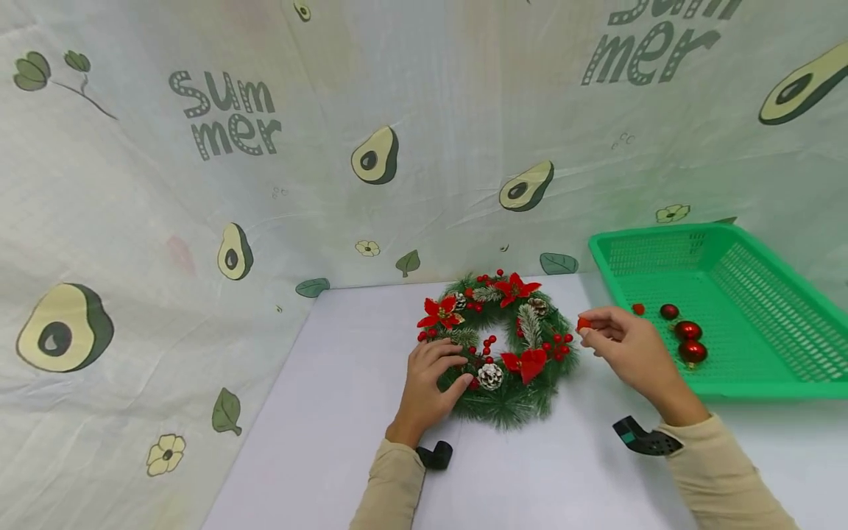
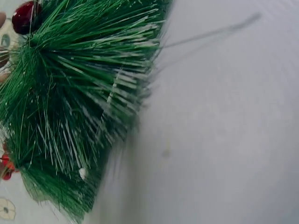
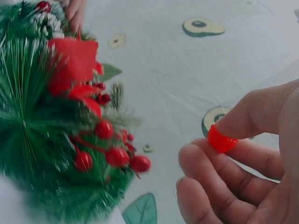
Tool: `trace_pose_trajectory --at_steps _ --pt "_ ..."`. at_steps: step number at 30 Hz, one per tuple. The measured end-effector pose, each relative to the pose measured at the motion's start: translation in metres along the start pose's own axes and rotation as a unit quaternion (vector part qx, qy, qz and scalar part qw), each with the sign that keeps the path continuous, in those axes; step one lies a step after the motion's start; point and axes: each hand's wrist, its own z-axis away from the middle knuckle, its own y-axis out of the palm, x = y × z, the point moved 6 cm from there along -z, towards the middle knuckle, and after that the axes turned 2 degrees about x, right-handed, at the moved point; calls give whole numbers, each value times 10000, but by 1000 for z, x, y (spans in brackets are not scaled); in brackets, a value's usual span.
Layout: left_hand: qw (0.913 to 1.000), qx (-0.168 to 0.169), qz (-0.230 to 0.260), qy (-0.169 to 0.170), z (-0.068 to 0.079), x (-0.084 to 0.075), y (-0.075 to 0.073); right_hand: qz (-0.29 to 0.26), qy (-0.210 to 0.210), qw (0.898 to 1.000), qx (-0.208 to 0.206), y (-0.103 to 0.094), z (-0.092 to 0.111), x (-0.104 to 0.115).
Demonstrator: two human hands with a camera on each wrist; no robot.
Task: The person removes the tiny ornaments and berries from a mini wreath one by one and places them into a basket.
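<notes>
Between thumb and fingers of the right hand (image 1: 629, 352) sits a small red piece (image 3: 221, 140), bright, rounded and faintly bumpy, pinched just beyond the wreath (image 1: 501, 408) at that hand's left. Under the left hand (image 1: 427, 384), whose fingers lie spread, the wreath's green needles carry red poinsettias (image 1: 525, 364), glossy berries (image 3: 117, 157) and a white-tipped pinecone (image 1: 490, 376). Thumb and fingers partly cover the red piece, hiding its full shape. The left wrist view crops the wreath, with needles blurred.
</notes>
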Motion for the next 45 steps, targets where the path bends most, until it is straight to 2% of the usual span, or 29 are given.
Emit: trace_pose_trajectory --at_steps 7,13,25,34,40,45 --pt "9984 -520 -49 -194 10 8 -8 265 204 9993 156 -20 2 -11" --pt "9973 -659 -38 -328 16 11 -15 267 176 9991 278 -38 0 -14" --pt "9966 -381 42 -723 14 15 -16 110 307 9977 594 -72 -17 -7" --pt "9956 -335 89 -872 21 16 -12 -227 738 9942 744 -94 -19 -17" --pt "9960 -238 105 -860 21 15 -10 92 920 9926 784 -108 -22 -28" --pt "9967 -326 38 -743 19 17 -12 260 1019 9911 822 -114 -29 -30"
